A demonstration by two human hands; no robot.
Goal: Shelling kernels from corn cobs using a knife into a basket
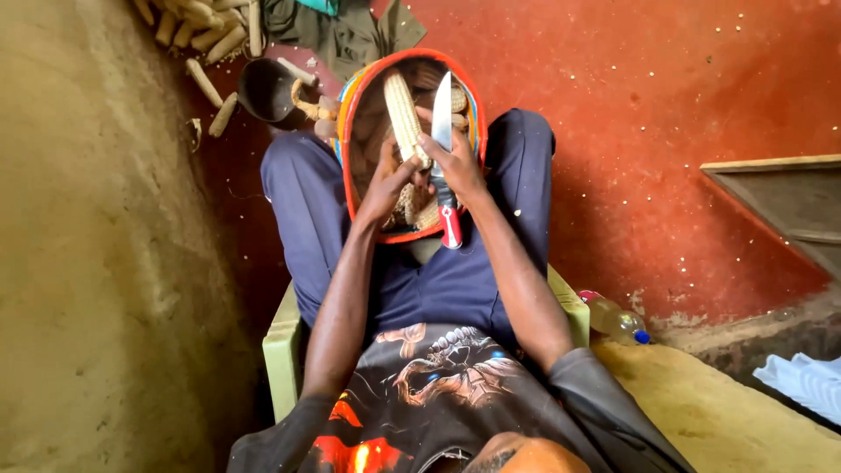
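Observation:
I sit on a pale green chair [282, 346] with a woven basket [350, 166] rimmed in red resting between my knees. My left hand [385, 186] grips the lower end of a pale yellow maize cob [403, 114] held upright over the basket. My right hand [455, 166] holds a knife [443, 123] with a red and white handle, blade pointing away from me, right beside the cob. More cobs lie inside the basket under my hands.
Bare cobs [206, 35] are piled on the red floor at the top left, next to a dark metal cup [265, 88]. A plastic bottle [618, 320] lies by the chair's right side. A tan wall runs along the left; a wooden step [775, 197] stands at right.

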